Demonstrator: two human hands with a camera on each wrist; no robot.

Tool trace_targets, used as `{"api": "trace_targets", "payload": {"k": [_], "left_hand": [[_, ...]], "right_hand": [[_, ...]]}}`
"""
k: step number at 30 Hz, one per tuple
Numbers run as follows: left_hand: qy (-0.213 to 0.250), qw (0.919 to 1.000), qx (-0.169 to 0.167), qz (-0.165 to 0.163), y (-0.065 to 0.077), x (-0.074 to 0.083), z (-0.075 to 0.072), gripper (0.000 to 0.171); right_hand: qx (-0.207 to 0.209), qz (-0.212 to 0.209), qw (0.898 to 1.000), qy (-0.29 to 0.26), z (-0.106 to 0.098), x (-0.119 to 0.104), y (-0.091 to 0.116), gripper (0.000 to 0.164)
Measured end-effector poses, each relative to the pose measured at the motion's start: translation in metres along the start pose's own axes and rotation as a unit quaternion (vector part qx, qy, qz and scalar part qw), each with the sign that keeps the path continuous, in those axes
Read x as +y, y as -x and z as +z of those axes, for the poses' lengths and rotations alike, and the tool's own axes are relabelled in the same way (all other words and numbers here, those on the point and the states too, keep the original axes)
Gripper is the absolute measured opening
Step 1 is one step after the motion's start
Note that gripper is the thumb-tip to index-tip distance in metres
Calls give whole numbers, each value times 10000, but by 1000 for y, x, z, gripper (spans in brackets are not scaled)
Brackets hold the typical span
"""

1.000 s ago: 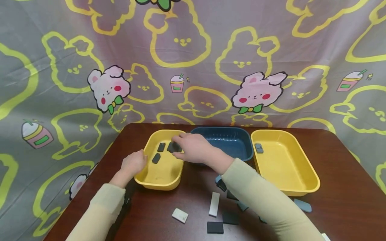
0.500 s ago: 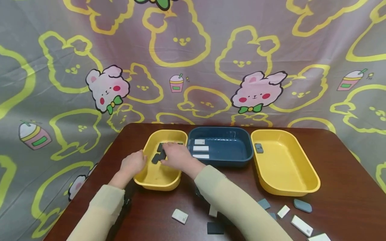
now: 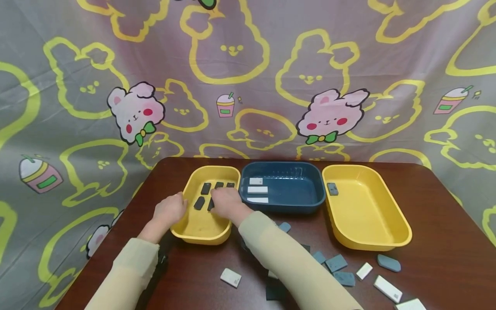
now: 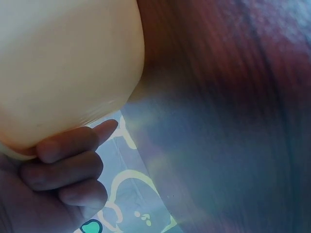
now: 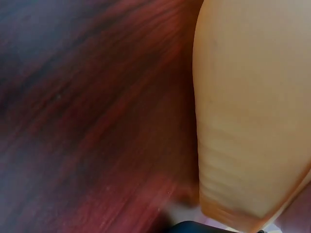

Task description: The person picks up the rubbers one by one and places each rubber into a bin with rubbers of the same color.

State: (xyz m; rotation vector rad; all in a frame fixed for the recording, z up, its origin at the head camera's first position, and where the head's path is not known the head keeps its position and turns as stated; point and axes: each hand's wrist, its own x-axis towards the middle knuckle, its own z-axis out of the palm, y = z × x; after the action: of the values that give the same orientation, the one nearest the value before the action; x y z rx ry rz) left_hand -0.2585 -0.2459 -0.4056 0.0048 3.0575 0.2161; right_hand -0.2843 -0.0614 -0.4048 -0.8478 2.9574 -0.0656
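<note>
My left hand [image 3: 169,210] grips the left rim of the left yellow tray [image 3: 193,239]; the left wrist view shows its fingers [image 4: 73,170] curled under the tray's edge. My right hand [image 3: 226,202] reaches down into the same tray. Its fingertips pinch a small flat dark block [image 3: 211,205], partly hidden by the hand. Beside it lies a dark block [image 3: 199,203] with cut corners. Behind these, several more dark blocks form a row, among them one at the left [image 3: 206,188]. In the right wrist view the tray's outer wall [image 5: 252,97] fills the right side.
A navy tray [image 3: 294,209] with three white blocks [image 3: 257,190] stands beside the left tray. Farther right, a second yellow tray [image 3: 368,247] holds one grey-blue block [image 3: 332,189]. Loose white, grey-blue and dark blocks lie on the brown table [image 3: 190,275], partly under my right sleeve [image 3: 286,254].
My right hand has moved left and down within the yellow tray, bringing the dark block in front of the back row. My left hand keeps its grip on the rim.
</note>
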Motion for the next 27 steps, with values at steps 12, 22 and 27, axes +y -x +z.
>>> {"api": "trace_targets", "payload": {"k": [12,22,27], "left_hand": [[38,10000,-34,-84,-1,0,1,40],[77,9997,-144,-174,0,1,1,41],[77,9998,-148,-144,1,1,-1,43]], "right_hand": [[-204,26,9996,173,4,3,-12,37],[-157,-72,9994,304,6,2,-11,44],[275,-98,9989,379,4,2,-7,53]]}}
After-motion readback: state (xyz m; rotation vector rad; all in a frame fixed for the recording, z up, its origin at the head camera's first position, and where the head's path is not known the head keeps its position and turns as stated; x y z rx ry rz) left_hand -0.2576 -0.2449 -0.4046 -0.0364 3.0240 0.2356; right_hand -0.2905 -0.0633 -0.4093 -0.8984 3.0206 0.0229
